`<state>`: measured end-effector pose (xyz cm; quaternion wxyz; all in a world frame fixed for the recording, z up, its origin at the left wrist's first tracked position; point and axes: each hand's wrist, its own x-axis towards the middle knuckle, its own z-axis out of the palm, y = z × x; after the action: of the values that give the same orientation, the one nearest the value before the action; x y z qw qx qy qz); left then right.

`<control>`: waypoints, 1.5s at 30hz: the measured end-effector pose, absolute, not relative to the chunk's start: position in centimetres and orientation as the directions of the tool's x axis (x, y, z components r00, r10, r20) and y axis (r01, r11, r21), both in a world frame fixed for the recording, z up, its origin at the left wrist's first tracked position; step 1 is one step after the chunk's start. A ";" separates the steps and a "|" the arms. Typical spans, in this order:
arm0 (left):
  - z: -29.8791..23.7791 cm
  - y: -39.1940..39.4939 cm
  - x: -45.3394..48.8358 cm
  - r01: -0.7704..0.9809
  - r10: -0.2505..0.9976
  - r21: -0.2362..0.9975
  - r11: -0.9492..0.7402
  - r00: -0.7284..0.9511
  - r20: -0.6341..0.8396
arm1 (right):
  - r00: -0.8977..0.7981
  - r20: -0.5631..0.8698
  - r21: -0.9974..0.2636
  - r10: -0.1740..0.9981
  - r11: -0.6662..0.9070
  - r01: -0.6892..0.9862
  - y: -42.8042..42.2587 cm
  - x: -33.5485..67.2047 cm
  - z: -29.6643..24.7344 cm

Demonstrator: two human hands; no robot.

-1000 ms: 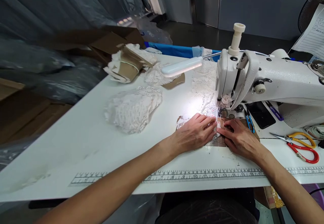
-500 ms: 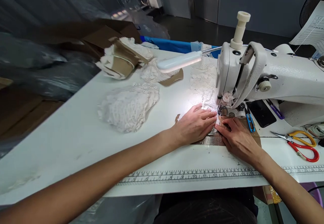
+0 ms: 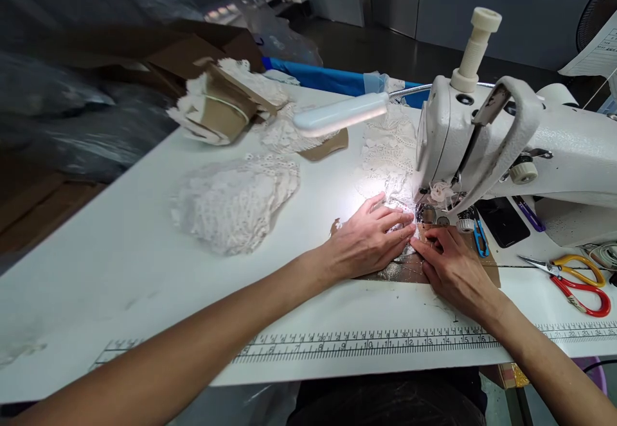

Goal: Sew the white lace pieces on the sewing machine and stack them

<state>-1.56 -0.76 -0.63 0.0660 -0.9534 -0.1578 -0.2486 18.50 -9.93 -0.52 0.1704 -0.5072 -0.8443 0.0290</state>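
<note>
White lace fabric (image 3: 388,150) runs from behind the sewing machine (image 3: 486,137) down to its presser foot. My left hand (image 3: 369,239) lies flat on the lace just left of the foot, fingers stretched toward the needle. Close beside it, my right hand (image 3: 453,265) has thumb and forefinger closed at the lace's front edge. Its other fingers are curled under. Both hands rest over a brown, shiny taped sheet (image 3: 400,270) on the table. The fingers and the machine head hide part of the lace at the needle.
A lit lamp (image 3: 340,115) hangs above the lace. Left lie a lace pile (image 3: 241,201) and a card-wrapped lace bundle (image 3: 224,108). To the right are blue thread snips (image 3: 480,236), a dark phone (image 3: 502,221) and scissors (image 3: 573,272). A printed ruler (image 3: 366,344) runs along the front edge.
The view has shifted slightly, with the machine now farther right and the lace pile farther left. Both hands keep nearly the same pose on the lace by the presser foot.
</note>
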 end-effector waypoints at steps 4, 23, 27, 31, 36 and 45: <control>-0.8 -0.9 -1.7 0.359 0.303 -0.028 -0.933 0.824 0.478 | -0.385 0.262 -0.316 0.885 0.455 0.832 -9.6 19.3 -0.4; -1.1 -0.9 -1.7 0.363 0.293 -0.046 -0.931 0.815 0.500 | -0.460 0.274 -0.200 0.844 0.518 0.832 -9.6 19.6 -0.7; -1.2 -0.9 -1.7 0.349 0.295 -0.013 -0.937 0.811 0.505 | -0.461 0.292 -0.180 0.838 0.522 0.834 -9.6 19.3 -0.4; -1.2 -0.9 -1.7 0.330 0.277 -0.010 -0.944 0.808 0.520 | -0.452 0.280 -0.195 0.847 0.511 0.837 -9.6 19.2 -0.3; -1.0 -0.9 -1.6 0.345 0.289 -0.010 -0.939 0.801 0.524 | -0.438 0.266 -0.200 0.859 0.493 0.847 -9.6 19.1 -0.2; -0.4 -1.1 -1.4 0.366 0.288 -0.039 -0.930 0.790 0.541 | -0.403 0.268 -0.285 0.875 0.471 0.835 -9.8 19.3 -0.1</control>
<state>-1.43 -1.11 -0.43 0.0711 -0.9434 -0.1733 -0.2736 19.29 -9.78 -0.10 0.1928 -0.5114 -0.8358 0.0526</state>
